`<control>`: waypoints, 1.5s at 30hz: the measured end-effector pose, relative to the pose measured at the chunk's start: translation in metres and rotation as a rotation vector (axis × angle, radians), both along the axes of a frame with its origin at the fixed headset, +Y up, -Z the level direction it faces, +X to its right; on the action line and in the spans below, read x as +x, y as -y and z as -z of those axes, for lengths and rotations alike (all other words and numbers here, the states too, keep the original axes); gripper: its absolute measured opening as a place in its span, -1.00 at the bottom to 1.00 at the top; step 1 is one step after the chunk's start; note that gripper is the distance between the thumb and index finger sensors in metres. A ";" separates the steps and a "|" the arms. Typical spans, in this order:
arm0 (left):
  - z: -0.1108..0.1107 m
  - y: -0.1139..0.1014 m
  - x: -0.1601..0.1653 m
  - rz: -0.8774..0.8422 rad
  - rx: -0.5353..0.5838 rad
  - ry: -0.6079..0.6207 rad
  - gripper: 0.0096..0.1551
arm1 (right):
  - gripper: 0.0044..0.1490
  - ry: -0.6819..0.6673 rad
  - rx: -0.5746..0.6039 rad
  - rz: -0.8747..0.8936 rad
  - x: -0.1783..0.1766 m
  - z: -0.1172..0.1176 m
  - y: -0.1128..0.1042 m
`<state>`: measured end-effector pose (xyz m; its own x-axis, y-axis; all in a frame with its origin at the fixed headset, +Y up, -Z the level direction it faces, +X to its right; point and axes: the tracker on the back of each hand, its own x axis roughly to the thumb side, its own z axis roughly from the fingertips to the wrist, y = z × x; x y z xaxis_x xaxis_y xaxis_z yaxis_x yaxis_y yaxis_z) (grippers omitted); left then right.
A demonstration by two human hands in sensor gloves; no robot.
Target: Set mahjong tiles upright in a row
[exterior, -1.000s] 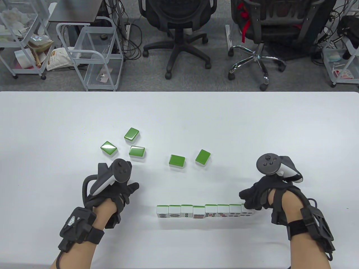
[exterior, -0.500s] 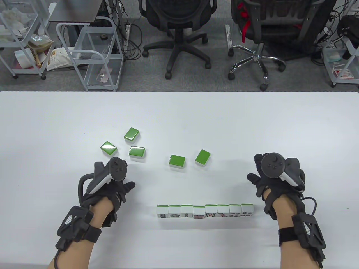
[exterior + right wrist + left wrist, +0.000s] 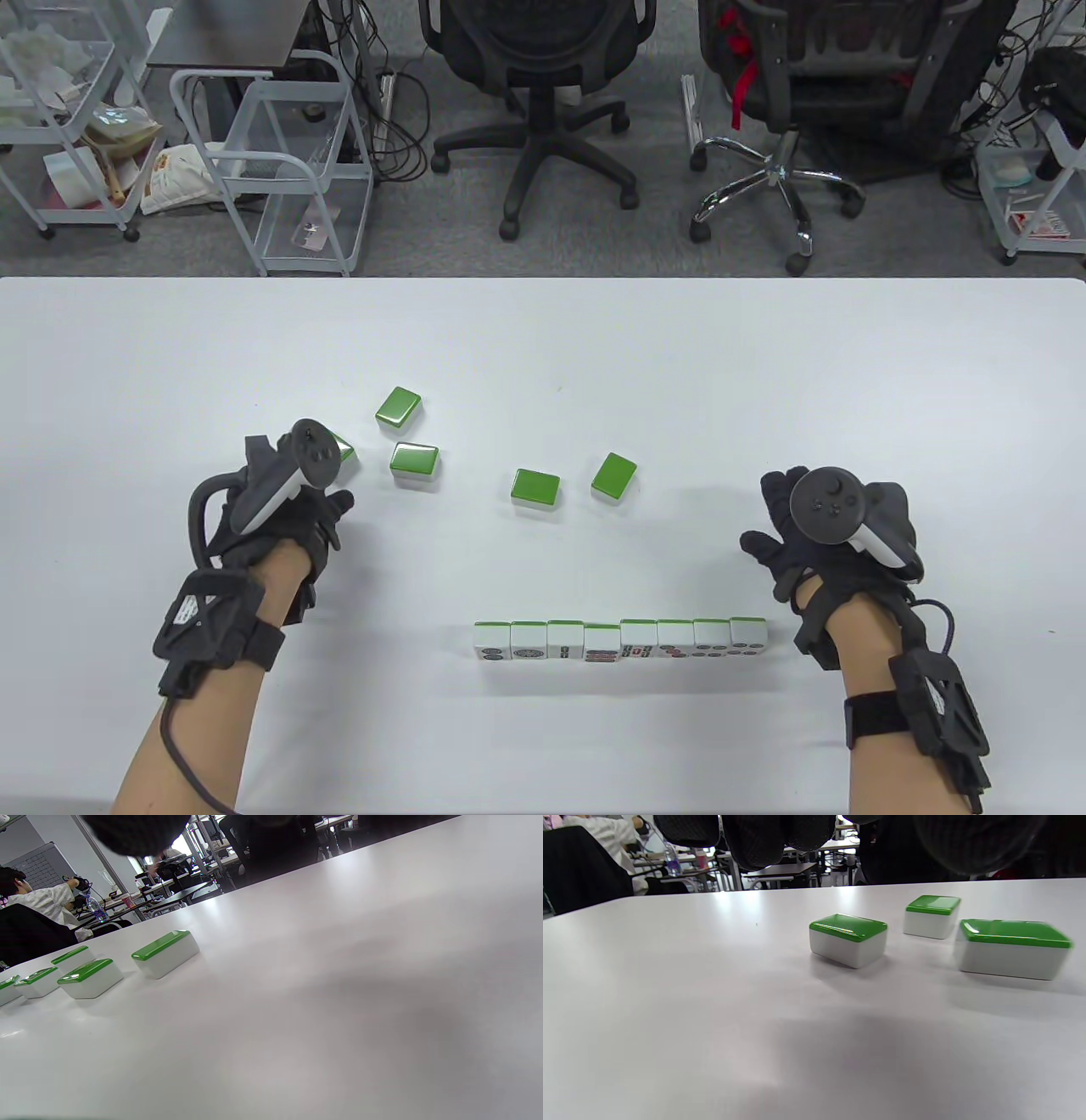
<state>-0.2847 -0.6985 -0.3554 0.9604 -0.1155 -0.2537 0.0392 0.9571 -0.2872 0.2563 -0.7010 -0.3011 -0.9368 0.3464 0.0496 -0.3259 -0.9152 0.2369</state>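
Eight mahjong tiles stand upright in a row [image 3: 620,638] near the front of the white table [image 3: 543,356]. Several loose tiles lie green back up behind it: one at the far left [image 3: 399,406], one below it [image 3: 414,459], two in the middle [image 3: 535,489] [image 3: 614,475]. A further tile [image 3: 348,452] is mostly hidden under my left hand's tracker. My left hand [image 3: 327,501] hovers by that tile, empty; the left wrist view shows it [image 3: 848,938] just ahead of my fingers [image 3: 763,840]. My right hand [image 3: 764,514] is open and empty, behind the row's right end.
Office chairs [image 3: 543,102] and wire carts [image 3: 280,161] stand on the floor beyond the table's far edge. The right wrist view shows the loose tiles [image 3: 165,952] off to the left on bare table.
My left hand moved left and away from me to the leftmost loose tile, its tracker now covering it. My right hand let go of the row's right end tile and drew back from the row.
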 end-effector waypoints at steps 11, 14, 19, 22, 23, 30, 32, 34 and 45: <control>0.047 0.038 0.001 0.007 -0.085 -0.074 0.03 | 0.03 -0.001 0.009 0.018 0.000 -0.001 -0.005; 0.056 0.049 0.003 0.070 -0.120 -0.086 0.01 | 0.03 -0.004 -0.002 0.026 0.002 -0.001 -0.006; 0.066 0.058 0.009 0.094 -0.085 -0.100 -0.05 | 0.03 0.005 0.000 0.051 0.007 -0.002 -0.009; 0.067 0.059 0.012 0.170 -0.029 -0.069 -0.08 | 0.02 0.002 0.002 0.043 0.009 -0.002 -0.009; 0.068 0.059 0.012 0.161 -0.030 -0.062 -0.09 | 0.02 0.001 0.001 0.045 0.009 -0.002 -0.009; 0.053 0.040 0.004 -0.038 -0.104 0.003 -0.10 | 0.04 0.003 0.004 0.073 0.011 -0.002 -0.010; 0.043 0.032 0.005 -0.152 -0.156 0.048 -0.08 | 0.04 0.001 0.007 0.077 0.011 -0.001 -0.010; 0.031 0.024 0.010 -0.231 -0.212 0.115 -0.08 | 0.04 0.000 0.008 0.084 0.012 -0.001 -0.009; -0.071 0.023 0.103 -0.463 -0.555 0.598 -0.07 | 0.06 -0.013 -0.022 0.125 0.009 -0.003 -0.007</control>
